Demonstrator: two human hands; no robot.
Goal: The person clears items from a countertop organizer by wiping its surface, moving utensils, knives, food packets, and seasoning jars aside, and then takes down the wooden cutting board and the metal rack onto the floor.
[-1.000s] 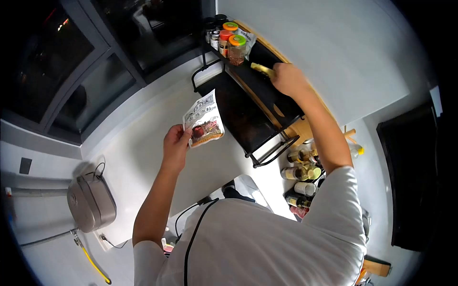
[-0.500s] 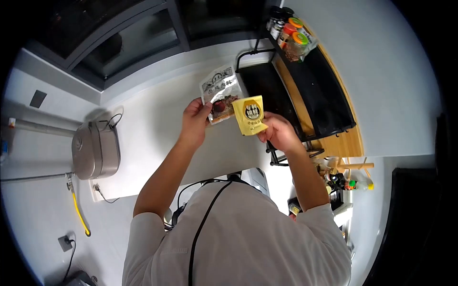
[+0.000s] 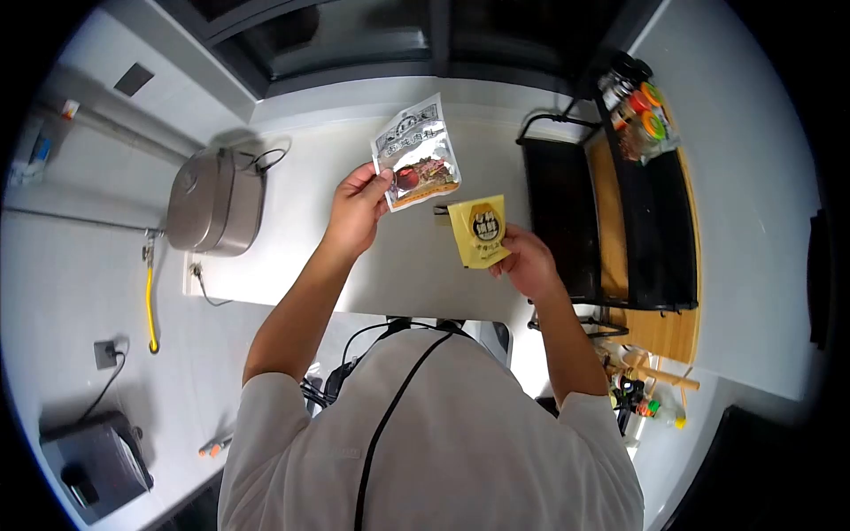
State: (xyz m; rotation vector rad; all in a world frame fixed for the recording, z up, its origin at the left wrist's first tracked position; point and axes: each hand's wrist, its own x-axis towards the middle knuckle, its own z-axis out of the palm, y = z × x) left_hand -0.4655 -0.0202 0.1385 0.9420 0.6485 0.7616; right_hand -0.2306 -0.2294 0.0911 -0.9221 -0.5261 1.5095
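Observation:
In the head view, my left hand [image 3: 356,211] pinches the lower left edge of a silver seasoning packet [image 3: 416,155], which has dark print and a picture of food on its front. My right hand [image 3: 529,261] grips a yellow packet [image 3: 479,232] by its right edge; a dark round label with characters marks it. Both packets are held up over the white counter [image 3: 310,212], apart from each other. A small dark-and-tan thing [image 3: 441,213] shows behind the yellow packet's left edge, too covered to name.
A brown rice cooker [image 3: 215,200] stands at the counter's left end. On the right is a black two-tier rack [image 3: 562,217] with spice jars [image 3: 642,119] on its upper tier. Bottles [image 3: 651,407] stand lower right. A window [image 3: 354,44] lies behind the counter.
My view has turned, so the surroundings sit further right. The two packets have moved apart, and the silver one now shows more of its front.

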